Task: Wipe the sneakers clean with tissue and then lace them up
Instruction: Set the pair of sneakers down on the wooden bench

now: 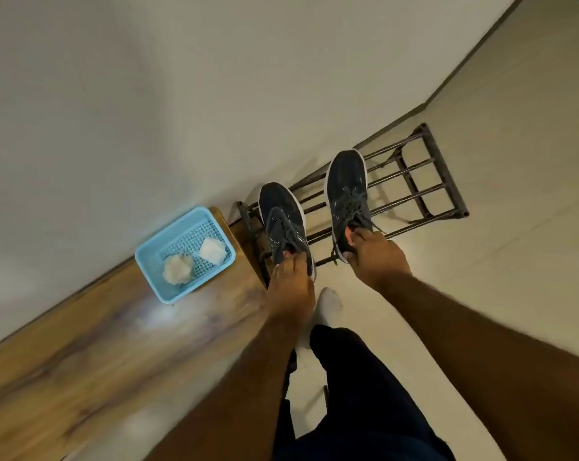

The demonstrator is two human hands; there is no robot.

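Two dark grey sneakers with white soles and dark laces sit over a metal shoe rack (424,191). My left hand (289,287) grips the heel opening of the left sneaker (281,214). Over to the right, my right hand (376,252) grips the heel opening of the right sneaker (346,188). Both shoes point away from me, and their laces look threaded and loose. A folded white tissue (211,250) and a crumpled tissue (177,268) lie in a blue mesh basket (155,257).
The basket stands at the end of a wooden table (82,337) along the wall, just left of the rack. My leg in dark trousers (354,394) and a white-socked foot (329,304) are on the pale tiled floor below my hands.
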